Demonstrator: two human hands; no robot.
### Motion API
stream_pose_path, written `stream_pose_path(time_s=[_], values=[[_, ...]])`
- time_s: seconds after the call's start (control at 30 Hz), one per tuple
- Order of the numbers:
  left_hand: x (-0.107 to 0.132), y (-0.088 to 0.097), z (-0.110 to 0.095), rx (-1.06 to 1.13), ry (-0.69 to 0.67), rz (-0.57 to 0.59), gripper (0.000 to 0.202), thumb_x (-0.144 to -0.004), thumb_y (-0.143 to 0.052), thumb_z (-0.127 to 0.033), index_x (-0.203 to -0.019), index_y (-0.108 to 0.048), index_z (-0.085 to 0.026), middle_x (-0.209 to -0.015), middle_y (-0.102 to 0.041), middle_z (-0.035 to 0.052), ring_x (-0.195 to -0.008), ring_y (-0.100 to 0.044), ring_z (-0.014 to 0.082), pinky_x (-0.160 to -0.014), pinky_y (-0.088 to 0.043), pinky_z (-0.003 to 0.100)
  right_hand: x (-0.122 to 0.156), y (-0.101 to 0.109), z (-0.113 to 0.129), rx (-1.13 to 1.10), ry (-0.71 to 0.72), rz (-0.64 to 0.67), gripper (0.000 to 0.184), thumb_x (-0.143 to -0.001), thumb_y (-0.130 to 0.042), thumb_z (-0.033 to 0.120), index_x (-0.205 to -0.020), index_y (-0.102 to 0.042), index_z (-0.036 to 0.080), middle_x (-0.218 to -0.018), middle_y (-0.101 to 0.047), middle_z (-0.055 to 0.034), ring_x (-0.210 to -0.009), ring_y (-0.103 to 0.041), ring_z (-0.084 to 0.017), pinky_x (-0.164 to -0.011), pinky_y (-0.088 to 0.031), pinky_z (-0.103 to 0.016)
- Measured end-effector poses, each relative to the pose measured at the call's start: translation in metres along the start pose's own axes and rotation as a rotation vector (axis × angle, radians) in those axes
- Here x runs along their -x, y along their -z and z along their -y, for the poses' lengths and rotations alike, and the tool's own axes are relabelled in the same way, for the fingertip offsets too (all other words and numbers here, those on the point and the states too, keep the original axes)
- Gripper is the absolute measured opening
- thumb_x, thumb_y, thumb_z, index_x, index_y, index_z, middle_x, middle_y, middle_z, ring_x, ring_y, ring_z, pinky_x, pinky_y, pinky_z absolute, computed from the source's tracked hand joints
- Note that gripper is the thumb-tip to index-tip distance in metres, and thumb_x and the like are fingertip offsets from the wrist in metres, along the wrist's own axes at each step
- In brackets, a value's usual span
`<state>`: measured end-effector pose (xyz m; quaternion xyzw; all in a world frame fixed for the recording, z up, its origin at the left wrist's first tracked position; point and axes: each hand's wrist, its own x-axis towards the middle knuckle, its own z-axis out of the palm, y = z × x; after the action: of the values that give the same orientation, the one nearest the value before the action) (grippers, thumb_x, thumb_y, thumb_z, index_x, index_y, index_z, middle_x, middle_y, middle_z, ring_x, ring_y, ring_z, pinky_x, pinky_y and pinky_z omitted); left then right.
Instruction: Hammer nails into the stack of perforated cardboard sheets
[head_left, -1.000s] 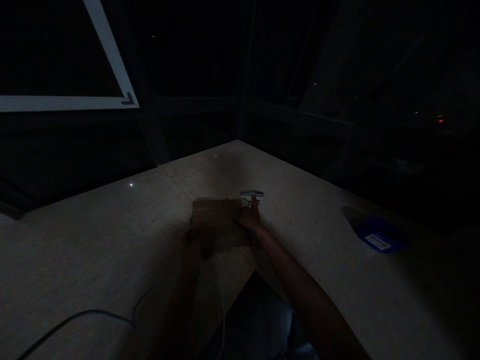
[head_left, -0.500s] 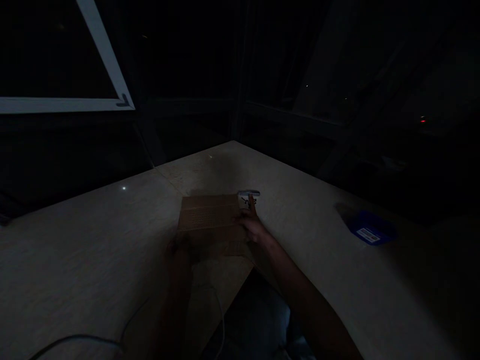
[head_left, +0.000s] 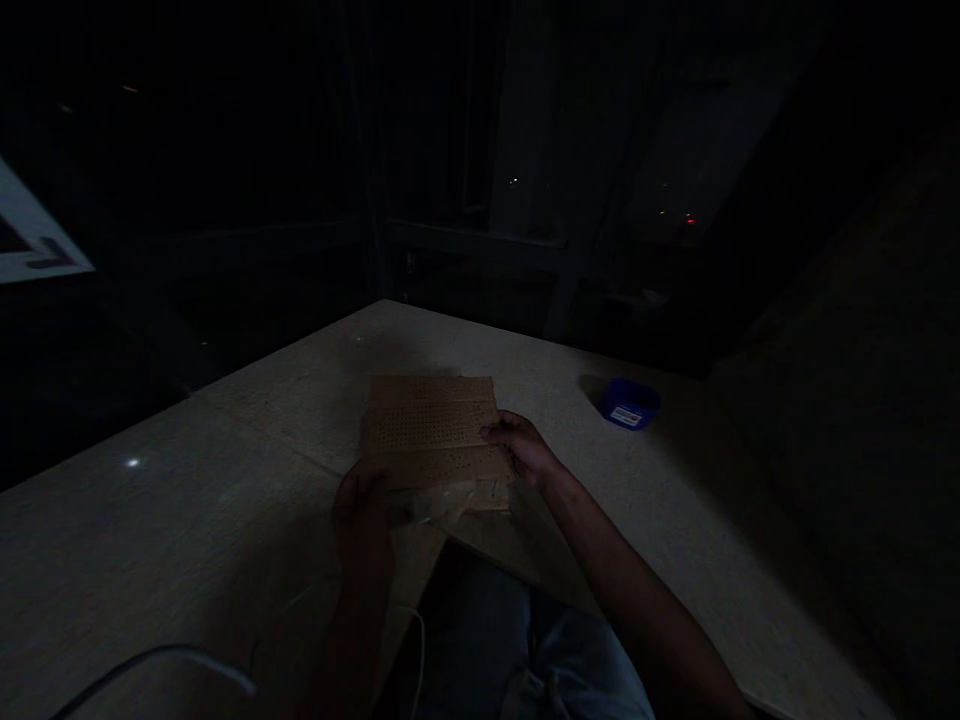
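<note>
A piece of brown cardboard with crease lines and rows of small dark marks or holes is held between both hands above the table. My left hand is closed on its lower left corner, with the fingers in deep shadow. At the right edge my right hand grips it, thumb on top and fingers behind. Below the lower edge hangs a smaller cardboard flap, with what looks like clear tape or film beside it. The dim light hides finer detail.
A blue plastic container with a white label stands on the pale table to the right. A cable curves at the lower left, and a thin white cord hangs near my lap. Dark window panes border the table.
The view has swung right, bringing the blue container nearer the middle. The cardboard now faces me more fully. The white object with dark writing behind my right hand no longer shows.
</note>
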<state>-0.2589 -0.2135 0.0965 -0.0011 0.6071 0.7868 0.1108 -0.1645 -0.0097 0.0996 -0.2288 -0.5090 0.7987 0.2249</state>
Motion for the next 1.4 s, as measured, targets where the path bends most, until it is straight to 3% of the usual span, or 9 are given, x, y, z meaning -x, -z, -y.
stream_pose_path(time_s=[0.27, 0.37, 0.47, 0.73, 0.93, 1.1, 1.27, 1.33, 1.4], values=[[0.036, -0.126, 0.081, -0.025, 0.044, 0.466, 0.032, -0.066, -0.066, -0.031, -0.095, -0.065, -0.019, -0.098, -0.072, 0.0053, -0.094, -0.067, 0.0217, -0.08, -0.054, 0.032, 0.068, 0.143, 0.025, 0.055, 0.013, -0.461, 0.034, -0.048, -0.075, 0.024, -0.081, -0.066, 0.019, -0.074, -0.073, -0.0037, -0.07, -0.069, -0.024, -0.06, -0.055, -0.033], [0.049, -0.156, 0.11, -0.115, 0.069, 0.53, 0.03, -0.065, -0.064, -0.028, -0.093, -0.064, -0.018, -0.095, -0.072, 0.006, -0.092, -0.067, 0.0206, -0.08, -0.053, 0.031, 0.089, 0.178, 0.017, 0.07, 0.026, -0.59, 0.032, -0.049, -0.074, 0.026, -0.08, -0.066, 0.018, -0.071, -0.072, -0.005, -0.065, -0.069, -0.024, -0.056, -0.054, -0.033], [0.055, -0.17, 0.134, -0.254, 0.071, 0.601, 0.028, -0.065, -0.065, -0.027, -0.092, -0.065, -0.018, -0.091, -0.072, 0.0055, -0.086, -0.067, 0.0194, -0.077, -0.051, 0.03, 0.1, 0.201, 0.005, 0.093, 0.048, -0.691, 0.027, -0.05, -0.074, 0.027, -0.075, -0.065, 0.019, -0.067, -0.071, -0.0062, -0.063, -0.068, -0.024, -0.055, -0.054, -0.033], [0.046, -0.165, 0.159, -0.47, -0.156, 0.765, 0.038, -0.077, -0.055, -0.05, -0.089, -0.07, -0.017, -0.095, -0.075, 0.011, -0.093, -0.068, 0.0267, -0.084, -0.052, 0.038, 0.102, 0.226, -0.014, 0.233, 0.12, -0.779, 0.032, -0.054, -0.074, 0.036, -0.08, -0.067, 0.018, -0.084, -0.075, -0.01, -0.079, -0.07, -0.029, -0.068, -0.055, -0.037], [0.04, -0.148, 0.156, -0.512, -0.284, 0.762, 0.032, -0.075, -0.06, -0.047, -0.088, -0.073, -0.02, -0.112, -0.073, 0.0105, -0.111, -0.064, 0.0278, -0.102, -0.047, 0.042, 0.111, 0.231, -0.01, 0.369, 0.185, -0.781, 0.046, -0.056, -0.074, 0.036, -0.098, -0.069, 0.019, -0.107, -0.074, -0.0077, -0.103, -0.065, -0.03, -0.091, -0.051, -0.042], [0.045, -0.13, 0.162, -0.568, -0.274, 0.744, 0.023, -0.075, -0.065, -0.042, -0.084, -0.075, -0.023, -0.128, -0.067, 0.0094, -0.13, -0.053, 0.031, -0.113, -0.038, 0.048, 0.123, 0.228, -0.013, 0.438, 0.215, -0.704, 0.043, -0.069, -0.072, 0.041, -0.106, -0.069, 0.02, -0.113, -0.073, -0.0088, -0.105, -0.065, -0.031, -0.093, -0.05, -0.044], [0.058, -0.123, 0.164, -0.7, -0.4, 0.72, 0.042, -0.084, -0.058, -0.035, -0.121, -0.066, -0.017, -0.148, -0.05, 0.0166, -0.141, -0.041, 0.0326, -0.116, -0.033, 0.05, 0.135, 0.232, -0.025, 0.55, 0.188, -0.764, 0.056, -0.075, -0.07, 0.042, -0.124, -0.062, 0.019, -0.128, -0.065, -0.0136, -0.114, -0.061, -0.032, -0.098, -0.048, -0.048], [0.065, -0.124, 0.157, -0.751, -0.524, 0.704, 0.052, -0.087, -0.055, -0.034, -0.136, -0.056, -0.016, -0.154, -0.04, 0.0179, -0.145, -0.035, 0.0328, -0.116, -0.033, 0.051, 0.143, 0.233, -0.026, 0.694, 0.299, -0.836, 0.057, -0.082, -0.066, 0.041, -0.134, -0.056, 0.019, -0.139, -0.057, -0.016, -0.122, -0.056, -0.032, -0.104, -0.044, -0.05], [0.071, -0.127, 0.148, -0.779, -0.681, 0.765, 0.051, -0.09, -0.053, -0.033, -0.139, -0.053, -0.018, -0.157, -0.038, 0.0157, -0.147, -0.031, 0.0317, -0.116, -0.034, 0.051, 0.152, 0.232, -0.023, 0.9, 0.443, -0.79, 0.047, -0.09, -0.059, 0.039, -0.134, -0.058, 0.021, -0.143, -0.053, -0.0154, -0.128, -0.051, -0.031, -0.108, -0.041, -0.051]])
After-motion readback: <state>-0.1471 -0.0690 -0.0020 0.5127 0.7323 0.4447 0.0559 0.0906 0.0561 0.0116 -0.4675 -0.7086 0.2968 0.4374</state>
